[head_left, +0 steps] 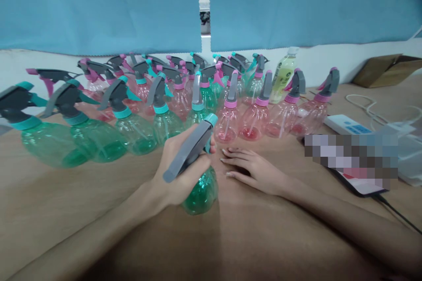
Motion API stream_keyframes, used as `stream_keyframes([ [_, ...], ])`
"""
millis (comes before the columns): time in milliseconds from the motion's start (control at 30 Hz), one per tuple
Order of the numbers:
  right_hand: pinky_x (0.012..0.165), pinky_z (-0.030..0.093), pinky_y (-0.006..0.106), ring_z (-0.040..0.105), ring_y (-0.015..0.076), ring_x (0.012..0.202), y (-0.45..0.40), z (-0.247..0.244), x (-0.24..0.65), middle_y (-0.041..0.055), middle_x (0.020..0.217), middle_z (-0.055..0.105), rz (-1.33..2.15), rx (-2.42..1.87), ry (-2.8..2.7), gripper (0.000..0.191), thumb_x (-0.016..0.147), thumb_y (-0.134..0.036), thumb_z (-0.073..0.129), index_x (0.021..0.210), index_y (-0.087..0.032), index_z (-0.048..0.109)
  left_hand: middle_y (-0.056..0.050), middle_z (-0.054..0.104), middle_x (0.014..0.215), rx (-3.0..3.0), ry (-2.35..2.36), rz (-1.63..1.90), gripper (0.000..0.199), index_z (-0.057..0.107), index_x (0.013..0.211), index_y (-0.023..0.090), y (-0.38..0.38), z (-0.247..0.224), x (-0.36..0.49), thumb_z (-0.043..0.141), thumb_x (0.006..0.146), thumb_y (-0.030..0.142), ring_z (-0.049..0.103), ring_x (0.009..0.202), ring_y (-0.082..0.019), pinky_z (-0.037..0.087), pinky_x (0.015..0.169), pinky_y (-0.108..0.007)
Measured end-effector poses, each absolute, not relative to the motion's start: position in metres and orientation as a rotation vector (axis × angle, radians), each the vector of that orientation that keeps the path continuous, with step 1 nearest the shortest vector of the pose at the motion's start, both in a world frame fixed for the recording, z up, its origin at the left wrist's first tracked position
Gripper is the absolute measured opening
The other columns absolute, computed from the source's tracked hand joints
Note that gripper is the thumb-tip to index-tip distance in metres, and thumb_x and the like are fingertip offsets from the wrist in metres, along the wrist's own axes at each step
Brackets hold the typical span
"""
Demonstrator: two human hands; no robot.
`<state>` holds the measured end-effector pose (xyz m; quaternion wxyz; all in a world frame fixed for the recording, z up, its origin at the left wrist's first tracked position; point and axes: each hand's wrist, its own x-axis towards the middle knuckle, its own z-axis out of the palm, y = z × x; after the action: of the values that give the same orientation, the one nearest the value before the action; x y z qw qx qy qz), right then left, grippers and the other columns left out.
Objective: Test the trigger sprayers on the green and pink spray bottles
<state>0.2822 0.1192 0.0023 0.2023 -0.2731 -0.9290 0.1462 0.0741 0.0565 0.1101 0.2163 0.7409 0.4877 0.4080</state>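
Note:
My left hand (180, 175) is wrapped round the neck of a green spray bottle (201, 193) with a grey and teal trigger head. That bottle stands upright near the middle of the wooden table (244, 237), its neck hidden by my fingers. Just to its right, my right hand (255, 169) lies palm down on the tabletop, fingers spread and holding nothing. Behind my hands, a row of spray bottles runs across, with green ones (135, 134) on the left and pink ones (253, 123) on the right.
More spray bottles crowd behind the front row, beside a yellow-green labelled drink bottle (284, 74). On the right lie a phone (356, 175) with a cable, a white power strip (347, 125), clear plastic (410, 153) and a cardboard box (385, 70).

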Motion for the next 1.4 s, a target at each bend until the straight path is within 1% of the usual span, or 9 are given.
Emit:
stream_keyframes([
  [133,0.106,0.035,0.048,0.044,0.0237,0.128,0.119,0.003,0.282,0.0057,0.134,0.054,0.420,-0.753,-2.573,0.042,0.091,-0.046,0.046,0.127,-0.025,0.055,0.001,0.057,0.076,1.997,1.273,1.161,0.011,0.052,0.081,0.022,0.057,0.109,0.074,0.048,0.072,0.016,0.055,0.066,-0.015,0.045,0.058,-0.027],
  [300,0.106,0.035,0.048,0.043,0.0235,0.129,0.119,0.002,0.282,0.0052,0.134,0.054,0.410,-0.747,-2.575,0.042,0.092,-0.045,0.045,0.128,-0.026,0.053,0.004,0.052,0.064,1.912,1.354,1.175,0.019,0.053,0.085,0.024,0.058,0.104,0.072,0.050,0.069,0.015,0.051,0.056,-0.015,0.043,0.054,-0.029],
  [400,0.107,0.036,0.047,0.044,0.0231,0.128,0.120,0.002,0.282,0.0056,0.134,0.054,0.404,-0.758,-2.585,0.043,0.092,-0.046,0.044,0.128,-0.024,0.054,0.004,0.055,0.070,1.910,1.423,1.193,0.017,0.052,0.084,0.024,0.058,0.102,0.074,0.052,0.070,0.014,0.055,0.063,-0.015,0.046,0.060,-0.029],
  [600,0.106,0.036,0.047,0.044,0.0233,0.128,0.120,0.001,0.282,0.0061,0.133,0.055,0.413,-0.744,-2.592,0.043,0.092,-0.046,0.045,0.128,-0.024,0.053,0.003,0.060,0.075,1.931,1.411,1.128,0.034,0.050,0.110,0.027,0.058,0.101,0.077,0.054,0.077,0.019,0.056,0.057,-0.013,0.048,0.057,-0.028],
  [700,0.106,0.036,0.048,0.044,0.0234,0.128,0.120,0.002,0.282,0.0063,0.133,0.055,0.412,-0.746,-2.580,0.043,0.092,-0.045,0.045,0.128,-0.024,0.053,0.000,0.063,0.085,1.950,1.386,1.121,0.047,0.045,0.122,0.026,0.060,0.100,0.077,0.057,0.077,0.020,0.059,0.063,-0.014,0.051,0.061,-0.028],
  [800,0.106,0.036,0.047,0.045,0.0230,0.128,0.119,0.002,0.282,0.0058,0.133,0.055,0.412,-0.752,-2.578,0.042,0.092,-0.045,0.046,0.128,-0.026,0.053,0.000,0.063,0.084,1.995,1.376,1.109,0.051,0.042,0.123,0.026,0.062,0.097,0.075,0.059,0.075,0.019,0.060,0.067,-0.016,0.051,0.062,-0.028],
  [1033,0.106,0.036,0.046,0.044,0.0232,0.128,0.120,0.001,0.282,0.0061,0.134,0.054,0.396,-0.761,-2.595,0.044,0.092,-0.046,0.044,0.127,-0.022,0.055,0.002,0.062,0.078,1.994,1.346,1.069,0.055,0.044,0.119,0.026,0.061,0.093,0.074,0.055,0.067,0.010,0.053,0.055,-0.014,0.046,0.052,-0.027],
  [1233,0.107,0.035,0.047,0.044,0.0234,0.128,0.120,0.002,0.282,0.0065,0.134,0.054,0.408,-0.759,-2.596,0.044,0.092,-0.047,0.043,0.127,-0.022,0.055,-0.001,0.063,0.091,1.919,1.295,1.074,0.058,0.046,0.121,0.027,0.058,0.100,0.076,0.053,0.066,0.009,0.057,0.066,-0.015,0.049,0.063,-0.029],
  [1400,0.106,0.036,0.046,0.044,0.0235,0.128,0.119,0.002,0.282,0.0061,0.134,0.054,0.405,-0.753,-2.590,0.043,0.092,-0.046,0.043,0.127,-0.023,0.054,-0.001,0.062,0.096,1.920,1.274,1.051,0.060,0.047,0.120,0.026,0.057,0.104,0.077,0.051,0.063,0.008,0.055,0.064,-0.014,0.046,0.058,-0.027],
])
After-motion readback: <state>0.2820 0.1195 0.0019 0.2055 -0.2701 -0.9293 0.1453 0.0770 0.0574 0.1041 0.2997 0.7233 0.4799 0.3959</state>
